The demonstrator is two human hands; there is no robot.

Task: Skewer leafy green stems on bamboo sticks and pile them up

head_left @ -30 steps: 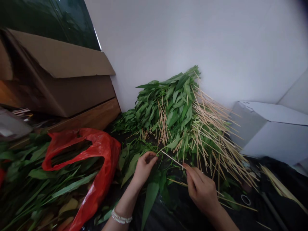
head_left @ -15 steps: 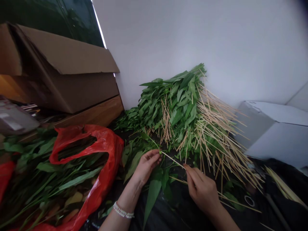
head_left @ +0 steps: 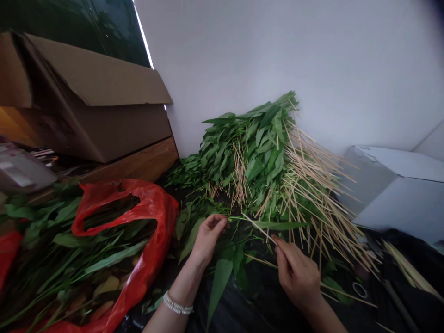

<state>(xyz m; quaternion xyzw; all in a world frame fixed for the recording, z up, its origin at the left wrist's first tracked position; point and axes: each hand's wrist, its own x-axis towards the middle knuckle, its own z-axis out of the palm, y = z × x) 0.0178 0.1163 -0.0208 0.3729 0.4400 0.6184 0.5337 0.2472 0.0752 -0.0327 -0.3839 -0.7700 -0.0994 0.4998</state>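
My right hand [head_left: 298,273] pinches a thin bamboo skewer [head_left: 258,227] that points up and left, with a long green leaf [head_left: 277,225] threaded on it. My left hand [head_left: 207,236] is curled, its fingertips closed on the stem end of loose green leaves [head_left: 222,273] lying on the black sheet [head_left: 243,310]. Just beyond both hands a tall heap of skewered leaves [head_left: 256,152] leans against the white wall, its bare sticks [head_left: 322,194] fanning down to the right. A pearl bracelet [head_left: 177,306] is on my left wrist.
A red plastic bag [head_left: 145,217] full of green leaves [head_left: 69,259] lies at the left. Cardboard boxes [head_left: 93,106] are stacked behind it. A white box [head_left: 395,194] stands at the right, with loose bamboo sticks [head_left: 405,268] and a small ring [head_left: 359,290] on the black sheet.
A long leaf now sits on the skewer in my right hand. My right hand has shifted slightly right and my left fingers have drawn back from the skewer's tip.
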